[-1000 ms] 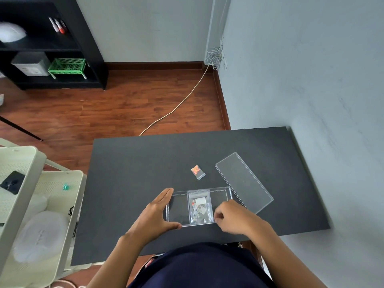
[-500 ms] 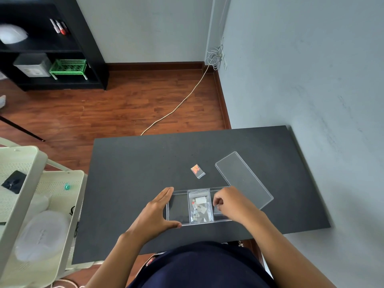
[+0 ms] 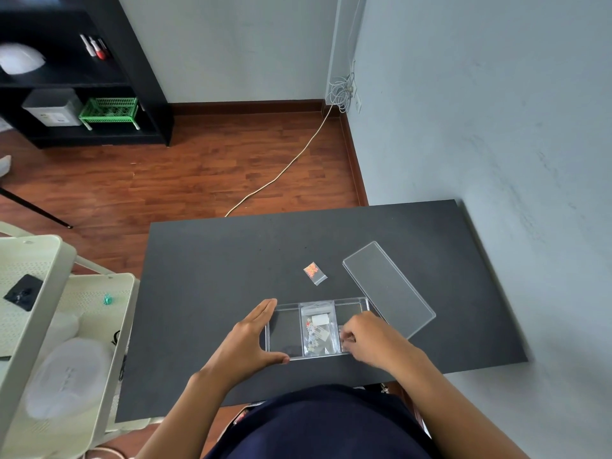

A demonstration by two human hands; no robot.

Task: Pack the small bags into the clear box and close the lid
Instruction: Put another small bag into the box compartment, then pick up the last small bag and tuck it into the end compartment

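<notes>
A clear box (image 3: 351, 300) with three compartments lies near the front edge of the black table. One small bag (image 3: 317, 327) with pale bits lies in the middle compartment. My left hand (image 3: 251, 342) cups the box's left end, thumb along the front wall. My right hand (image 3: 371, 339) is over the right compartment, fingertips pinched on a small bag (image 3: 343, 345) that is mostly hidden. Another small bag (image 3: 314, 273) with orange bits lies on the table beyond the box. The clear lid (image 3: 387, 288) lies flat to the right, touching the box's far right corner.
The black table (image 3: 215, 293) stands against the grey wall on the right. A cream trolley (image 3: 49, 326) with a black item and a white dome stands at the left. A cable (image 3: 281, 170) runs over the wooden floor. Black shelves (image 3: 139, 61) stand at the far left.
My right hand moved a little away over the right compartment, then back toward me. The left hand, the box, the lid and the orange bag stayed where they were.
</notes>
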